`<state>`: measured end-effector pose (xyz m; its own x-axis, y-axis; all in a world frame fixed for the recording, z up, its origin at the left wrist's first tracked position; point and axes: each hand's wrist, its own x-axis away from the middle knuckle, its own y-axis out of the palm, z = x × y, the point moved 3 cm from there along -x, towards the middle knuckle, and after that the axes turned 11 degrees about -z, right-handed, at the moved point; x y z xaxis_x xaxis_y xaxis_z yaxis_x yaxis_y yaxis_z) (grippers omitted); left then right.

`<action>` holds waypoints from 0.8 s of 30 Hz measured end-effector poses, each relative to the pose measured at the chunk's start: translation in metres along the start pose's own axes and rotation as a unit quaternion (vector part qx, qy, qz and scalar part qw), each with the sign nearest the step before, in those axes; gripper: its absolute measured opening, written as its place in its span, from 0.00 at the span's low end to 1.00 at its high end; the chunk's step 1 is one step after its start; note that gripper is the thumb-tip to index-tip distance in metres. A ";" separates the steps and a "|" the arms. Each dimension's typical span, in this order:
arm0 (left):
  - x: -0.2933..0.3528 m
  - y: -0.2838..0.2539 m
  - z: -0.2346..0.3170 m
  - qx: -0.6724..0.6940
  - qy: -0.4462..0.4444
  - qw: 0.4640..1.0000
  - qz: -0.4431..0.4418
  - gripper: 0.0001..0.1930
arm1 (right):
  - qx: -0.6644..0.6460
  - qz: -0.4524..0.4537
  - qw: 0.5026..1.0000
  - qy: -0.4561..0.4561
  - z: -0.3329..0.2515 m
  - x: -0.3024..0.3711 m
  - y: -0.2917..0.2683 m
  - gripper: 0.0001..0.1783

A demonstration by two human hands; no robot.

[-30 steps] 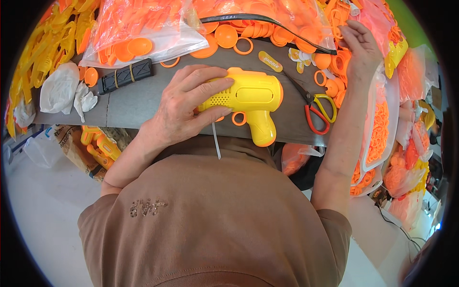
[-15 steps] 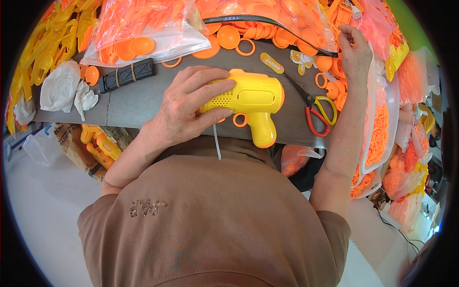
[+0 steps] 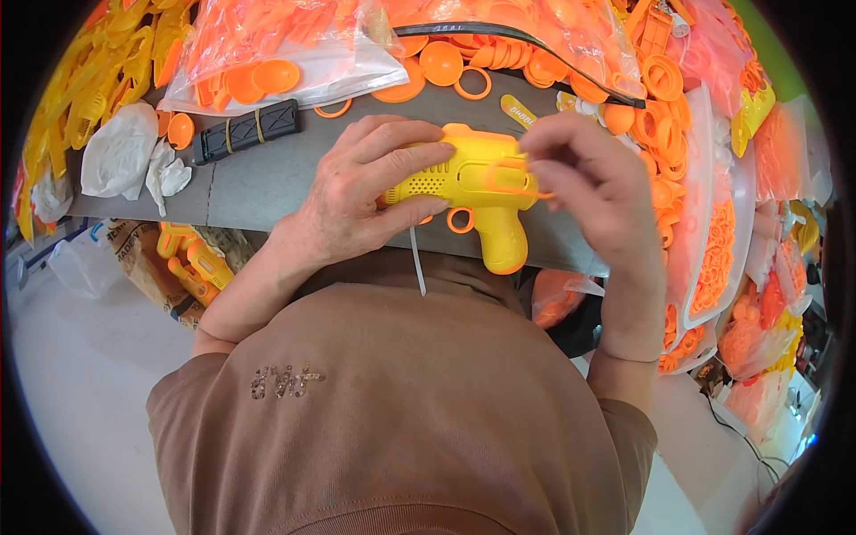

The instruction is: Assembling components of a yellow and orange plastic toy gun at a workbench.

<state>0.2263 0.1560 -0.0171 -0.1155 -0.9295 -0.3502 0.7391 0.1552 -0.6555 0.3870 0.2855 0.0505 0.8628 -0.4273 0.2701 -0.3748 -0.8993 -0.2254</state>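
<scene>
Head view: yellow toy gun [image 3: 477, 183] lying on grey table [image 3: 259, 183], grip pointing toward body. Left hand [image 3: 361, 192] wrapped over its rear, fingers closed on it. Right hand [image 3: 593, 183] pinching orange ring [image 3: 517, 176] against gun's side. Beyond, loose orange rings [image 3: 660, 80], black handle [image 3: 245, 131], white gloves [image 3: 125, 160].

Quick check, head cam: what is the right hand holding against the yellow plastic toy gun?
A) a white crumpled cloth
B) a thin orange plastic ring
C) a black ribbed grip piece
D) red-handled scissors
B: the right hand pinches a thin orange plastic ring at the side of the yellow plastic toy gun, which the left hand steadies on the grey worktop.
</scene>
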 end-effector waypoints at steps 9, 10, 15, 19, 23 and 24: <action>-0.001 0.001 0.002 -0.001 0.009 1.000 0.013 0.22 | 0.377 0.055 0.912 -0.153 0.009 0.000 0.033 0.05; 0.000 0.001 0.002 0.000 0.010 1.000 0.014 0.22 | 0.392 0.065 0.902 -0.168 0.010 -0.001 0.034 0.06; 0.000 0.003 0.002 -0.023 0.039 0.999 0.014 0.23 | 0.440 0.101 0.871 -0.194 0.014 0.000 0.043 0.09; 0.001 0.004 0.009 -0.111 0.055 0.992 -0.036 0.26 | 0.468 0.131 0.851 -0.197 0.017 0.003 0.048 0.11; 0.001 0.004 0.009 -0.118 0.065 0.990 -0.034 0.26 | 0.468 0.117 0.848 -0.217 0.015 0.002 0.043 0.10; 0.003 0.003 0.008 -0.121 0.065 0.990 -0.034 0.25 | 0.471 0.116 0.847 -0.217 0.015 -0.001 0.038 0.10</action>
<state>0.2336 0.1513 -0.0148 -0.2555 -0.8923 -0.3721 0.5474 0.1837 -0.8165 0.3772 0.2526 0.0280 0.9228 -0.3249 -0.2068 -0.2907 -0.2353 -0.9274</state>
